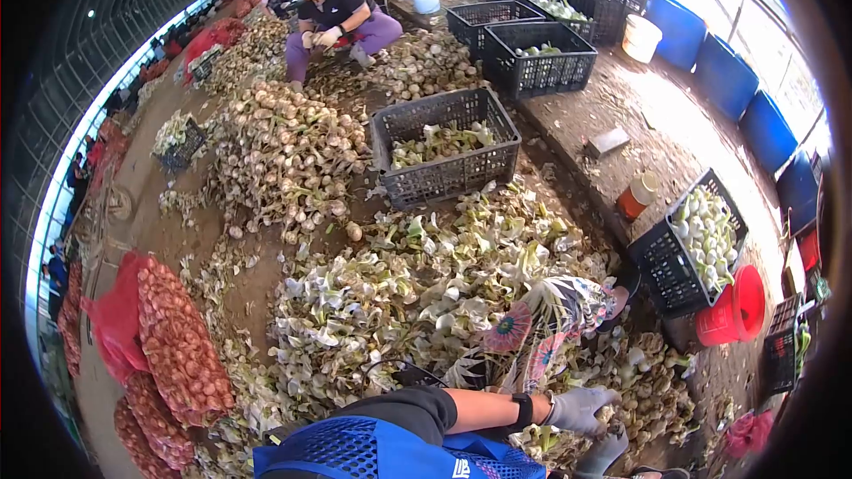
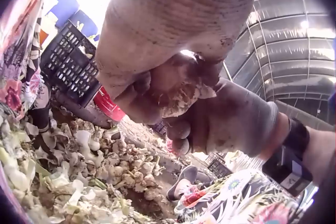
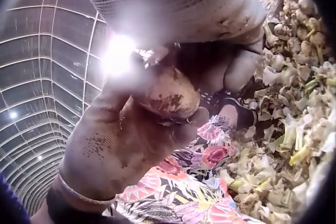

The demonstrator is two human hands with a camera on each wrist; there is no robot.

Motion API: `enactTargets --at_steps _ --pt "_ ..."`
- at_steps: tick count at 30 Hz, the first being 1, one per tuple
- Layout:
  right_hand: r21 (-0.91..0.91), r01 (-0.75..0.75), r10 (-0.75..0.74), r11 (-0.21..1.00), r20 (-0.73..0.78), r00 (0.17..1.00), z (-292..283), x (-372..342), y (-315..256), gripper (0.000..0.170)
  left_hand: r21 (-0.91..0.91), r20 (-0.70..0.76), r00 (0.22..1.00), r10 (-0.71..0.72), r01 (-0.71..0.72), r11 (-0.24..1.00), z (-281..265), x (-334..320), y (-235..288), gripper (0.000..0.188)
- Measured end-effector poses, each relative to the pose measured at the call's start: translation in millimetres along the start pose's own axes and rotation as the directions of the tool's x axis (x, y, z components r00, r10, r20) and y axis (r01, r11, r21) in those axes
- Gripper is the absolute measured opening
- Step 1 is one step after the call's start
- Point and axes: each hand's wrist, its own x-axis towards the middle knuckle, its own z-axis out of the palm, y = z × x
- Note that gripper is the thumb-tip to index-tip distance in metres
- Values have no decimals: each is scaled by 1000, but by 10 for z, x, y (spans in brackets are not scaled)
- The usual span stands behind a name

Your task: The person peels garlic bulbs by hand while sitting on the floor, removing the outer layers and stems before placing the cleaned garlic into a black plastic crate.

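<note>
Left hand point(image 1: 575, 412) and right hand point(image 1: 605, 456) are gripping a grubby garlic bulb point(image 3: 172, 97) left of the red bucket point(image 1: 733, 312); pale bulbs point(image 1: 704, 235) are sitting beside it (done, I guess), while a rough heap point(image 1: 658, 401) is waiting nearer.

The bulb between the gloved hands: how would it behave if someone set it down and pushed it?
The bulb would probably roll, given its rounded side. It seems firm, as it looks plump within the grip. Being patchy brown outside, it might shed flakes when rubbed.
</note>
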Motion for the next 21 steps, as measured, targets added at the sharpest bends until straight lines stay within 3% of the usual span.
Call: enactTargets --at_steps 4,5,6,8,10,11,12,13,14,15,16,17,18,20,21 --pt "-210 195 -199 958 -1 980 213 -479 -518 27 -19 -26 997 79 -79 997 50 -30 -69 79" --pt "-414 317 -318 854 69 946 244 -505 -592 19 -31 -15 998 56 -57 998 43 -44 -75 82" --pt "-413 318 -320 853 66 945 223 -506 -585 19 -29 -14 998 59 -59 998 1 -70 -42 82" --pt "-484 402 -361 777 181 915 128 -489 -513 16 -267 47 997 60 -46 962 -64 -99 23 84" --pt "-439 384 -340 812 178 923 108 -497 -499 20 -244 40 998 52 -40 969 34 -37 -61 92" --pt "-56 182 -175 982 107 979 131 -503 -483 23 -110 -34 992 125 -128 986 149 -3 -159 96" --pt "344 -47 9 938 113 994 165 -498 -509 26 30 -100 973 207 -205 978 212 8 -172 100" --pt "348 -49 11 936 110 994 167 -486 -527 26 114 -182 931 315 -298 948 264 32 -175 94" --pt "343 -64 28 937 111 993 153 -478 -548 27 114 -179 933 311 -295 949 266 68 -189 94" --pt "339 -81 45 937 111 993 140 -474 -583 29 -246 -61 992 111 -122 962 204 98 -152 87" --pt "336 -97 64 937 108 992 134 -468 -645 31 -547 124 991 -47 108 830 151 130 -114 80" --pt "480 -84 78 873 33 996 386 -450 -1041 19 -631 137 990 -34 114 768 112 128 -80 70" --pt "486 -90 87 870 30 996 330 -455 -1038 19 -707 147 989 -22 121 697 60 99 -42 62" --pt "58 132 -137 990 91 986 201 -389 -981 20 -771 402 910 -100 395 499 -71 49 73 55" --pt "102 202 -218 974 176 960 46 -309 -796 18 -796 450 886 -109 454 401 67 159 -172 54"
